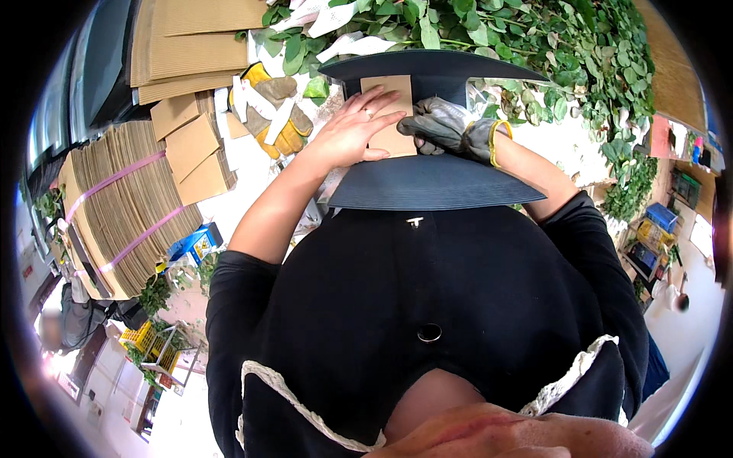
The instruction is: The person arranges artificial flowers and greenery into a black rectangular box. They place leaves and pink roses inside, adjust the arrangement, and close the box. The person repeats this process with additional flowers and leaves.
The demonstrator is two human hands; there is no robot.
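Tan cardboard (pixel 391 138), hands (pixel 353 133) (pixel 449 126) touching, one gloved

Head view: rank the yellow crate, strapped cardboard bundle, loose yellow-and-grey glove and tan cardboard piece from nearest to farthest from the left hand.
From the left hand:
1. Tan cardboard piece: under it.
2. Loose yellow-and-grey glove: to its left.
3. Strapped cardboard bundle: farther left.
4. Yellow crate: lower left, in the background.
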